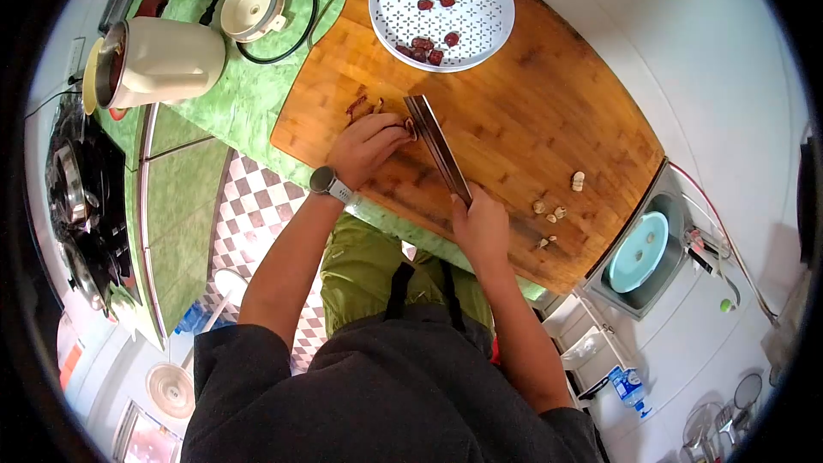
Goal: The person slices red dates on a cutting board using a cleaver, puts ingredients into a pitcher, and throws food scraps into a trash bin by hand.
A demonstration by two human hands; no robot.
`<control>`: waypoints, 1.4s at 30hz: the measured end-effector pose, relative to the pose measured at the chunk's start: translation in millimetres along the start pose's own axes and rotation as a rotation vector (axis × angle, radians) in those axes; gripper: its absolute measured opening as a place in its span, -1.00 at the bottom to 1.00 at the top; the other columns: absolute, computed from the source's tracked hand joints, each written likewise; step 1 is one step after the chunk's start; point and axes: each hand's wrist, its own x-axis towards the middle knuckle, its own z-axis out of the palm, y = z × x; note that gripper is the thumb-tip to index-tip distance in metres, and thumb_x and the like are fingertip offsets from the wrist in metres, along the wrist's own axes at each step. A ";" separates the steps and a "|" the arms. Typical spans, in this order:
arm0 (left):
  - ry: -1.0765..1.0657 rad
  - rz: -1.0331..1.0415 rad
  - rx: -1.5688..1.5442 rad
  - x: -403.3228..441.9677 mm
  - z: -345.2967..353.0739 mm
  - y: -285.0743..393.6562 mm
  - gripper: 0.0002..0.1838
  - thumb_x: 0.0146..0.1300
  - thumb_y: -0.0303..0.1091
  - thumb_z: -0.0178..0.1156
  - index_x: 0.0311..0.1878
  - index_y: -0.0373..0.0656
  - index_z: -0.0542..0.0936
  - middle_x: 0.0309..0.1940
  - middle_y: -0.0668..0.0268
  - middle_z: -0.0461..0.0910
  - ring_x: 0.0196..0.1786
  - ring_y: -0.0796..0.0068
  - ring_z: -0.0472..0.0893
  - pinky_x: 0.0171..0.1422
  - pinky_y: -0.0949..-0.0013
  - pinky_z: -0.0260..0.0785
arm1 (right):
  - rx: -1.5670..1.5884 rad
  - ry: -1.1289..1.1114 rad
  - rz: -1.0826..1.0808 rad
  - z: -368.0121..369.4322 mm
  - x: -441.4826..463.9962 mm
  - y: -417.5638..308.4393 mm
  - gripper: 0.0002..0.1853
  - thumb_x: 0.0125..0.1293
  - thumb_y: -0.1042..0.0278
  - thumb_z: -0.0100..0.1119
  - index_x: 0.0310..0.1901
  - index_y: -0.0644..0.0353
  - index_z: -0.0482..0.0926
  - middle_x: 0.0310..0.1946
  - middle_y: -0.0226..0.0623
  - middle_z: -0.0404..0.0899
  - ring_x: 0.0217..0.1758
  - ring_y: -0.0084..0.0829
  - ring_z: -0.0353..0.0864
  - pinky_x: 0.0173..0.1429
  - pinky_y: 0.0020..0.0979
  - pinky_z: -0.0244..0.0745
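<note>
On the wooden board point(523, 111), my right hand point(482, 225) is wrapped round the handle end of a dark cleaver point(439, 147), its blade pointing up and left. My left hand point(375, 144), with a watch at the wrist, presses a small dark red date point(411, 127) against the board beside the blade. Red date pieces point(360, 108) lie just above the left hand. Several whole dates point(422, 48) rest in a white perforated tray point(384, 13) at the top of the board. Small pale pieces point(557, 213) are scattered to the right of my right hand.
A cream kettle point(171, 60), a round cream base point(252, 10) and black cables point(296, 39) are on the green counter at the left. At the right, a light blue basin point(653, 240) sits in the sink point(633, 302). A stove point(94, 214) stands far left.
</note>
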 end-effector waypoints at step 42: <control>-0.123 -0.058 -0.071 42.9 17.6 -2.4 -0.71 0.23 -0.26 0.52 -0.03 -0.14 0.75 0.00 0.23 0.73 0.04 0.16 0.73 0.10 0.17 0.63 | 0.144 0.081 0.194 -11.6 -5.7 21.0 -0.69 0.50 0.16 0.24 0.00 0.27 0.70 -0.30 0.21 0.72 -0.16 0.28 0.73 -0.10 0.11 0.62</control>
